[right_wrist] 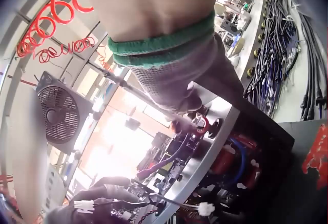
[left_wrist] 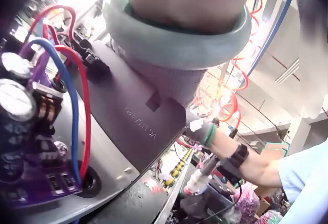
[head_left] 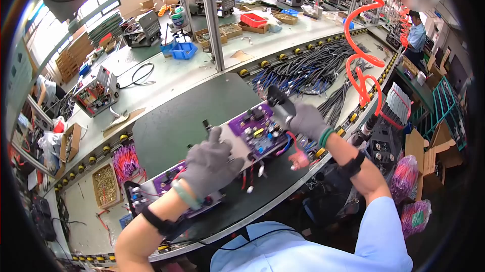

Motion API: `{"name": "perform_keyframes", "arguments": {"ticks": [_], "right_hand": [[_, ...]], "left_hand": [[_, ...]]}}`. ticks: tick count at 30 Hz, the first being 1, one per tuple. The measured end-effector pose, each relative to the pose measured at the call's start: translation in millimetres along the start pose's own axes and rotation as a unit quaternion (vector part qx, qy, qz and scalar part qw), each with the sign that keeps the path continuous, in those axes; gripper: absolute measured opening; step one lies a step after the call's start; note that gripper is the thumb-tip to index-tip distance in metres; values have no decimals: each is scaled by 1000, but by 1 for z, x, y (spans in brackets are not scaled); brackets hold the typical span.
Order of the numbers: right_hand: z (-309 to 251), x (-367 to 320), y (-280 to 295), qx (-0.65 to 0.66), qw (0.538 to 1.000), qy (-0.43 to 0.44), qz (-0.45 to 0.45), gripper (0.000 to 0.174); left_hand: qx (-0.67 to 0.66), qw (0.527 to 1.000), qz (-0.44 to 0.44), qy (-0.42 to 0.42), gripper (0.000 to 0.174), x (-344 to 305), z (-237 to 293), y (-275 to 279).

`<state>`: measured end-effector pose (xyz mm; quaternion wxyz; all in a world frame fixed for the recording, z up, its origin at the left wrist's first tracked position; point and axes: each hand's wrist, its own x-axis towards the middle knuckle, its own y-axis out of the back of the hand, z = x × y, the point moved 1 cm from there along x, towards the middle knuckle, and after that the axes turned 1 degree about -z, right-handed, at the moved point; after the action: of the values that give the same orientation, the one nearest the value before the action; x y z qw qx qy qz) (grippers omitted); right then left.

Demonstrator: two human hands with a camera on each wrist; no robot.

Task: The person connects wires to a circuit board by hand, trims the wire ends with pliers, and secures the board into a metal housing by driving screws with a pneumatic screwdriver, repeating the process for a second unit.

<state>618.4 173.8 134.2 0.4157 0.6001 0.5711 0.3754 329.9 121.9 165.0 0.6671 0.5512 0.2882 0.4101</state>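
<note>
Centrally, a metal assembly [head_left: 236, 144] bearing purple circuit boards [head_left: 258, 129] spans the dark green mat [head_left: 189, 115]. Gloved right hand [head_left: 307, 121] grips its far-right end, beside a black end piece [head_left: 279, 101]. Gloved left hand [head_left: 213, 165] is over the middle; whether its fingers grasp anything, cannot tell. Cable bundle [head_left: 308, 72] lies beyond.

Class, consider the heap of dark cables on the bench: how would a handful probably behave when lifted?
The dark cables would probably droop, since many lie in loose curves. Neighbours might drag along, because the strands overlap. Rolling away seems unlikely, as the heap lies spread out.
</note>
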Motion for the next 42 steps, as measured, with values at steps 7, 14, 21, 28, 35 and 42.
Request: {"name": "perform_keyframes", "arguments": {"ticks": [7,14,21,28,35,42], "right_hand": [[-36,10,-47,432,859,-1,-274,46],[-118,103,-148,641,692,-2,-331,16],[-164,91,-67,458,796,188,-348,25],[-206,49,-43,-32,883,382,-272,31],[-249,41,-51,-389,793,382,-271,27],[-266,73,-72,-444,707,348,-426,30]], "left_hand": [[37,979,137,144,71,-101,-62,13],[74,979,106,159,82,-140,-90,18],[46,982,84,164,78,-136,-89,19],[28,981,102,160,79,-138,-93,14],[28,981,99,165,77,-138,-91,16],[7,981,122,153,72,-136,-91,16]]}}
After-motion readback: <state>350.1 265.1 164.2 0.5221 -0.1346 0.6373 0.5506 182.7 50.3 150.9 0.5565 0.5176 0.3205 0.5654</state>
